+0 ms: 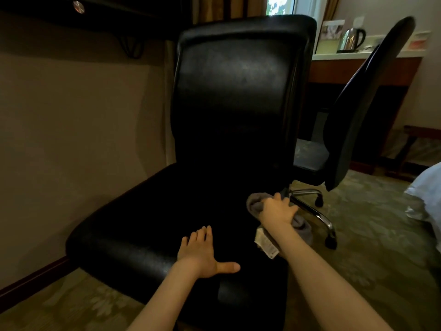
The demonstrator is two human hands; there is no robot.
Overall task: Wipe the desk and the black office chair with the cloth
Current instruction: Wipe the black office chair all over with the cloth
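A black leather office chair [236, 96] fills the middle of the head view, its tall back facing me and its wide seat below. My left hand [202, 253] lies flat on the front of the seat, fingers straight and thumb spread to the right. My right hand [278, 209] grips a grey cloth [301, 225] at the seat's right edge. A white label hangs from the cloth under my wrist. The desk [358, 68] stands at the back right, with a pale top and brown front.
A second black chair [362, 103] with a chrome wheeled base [317, 211] stands close on the right. A steel kettle [352, 39] and cards sit on the desk. A beige wall runs along the left. White bedding [427, 187] shows at the far right. Patterned carpet covers the floor.
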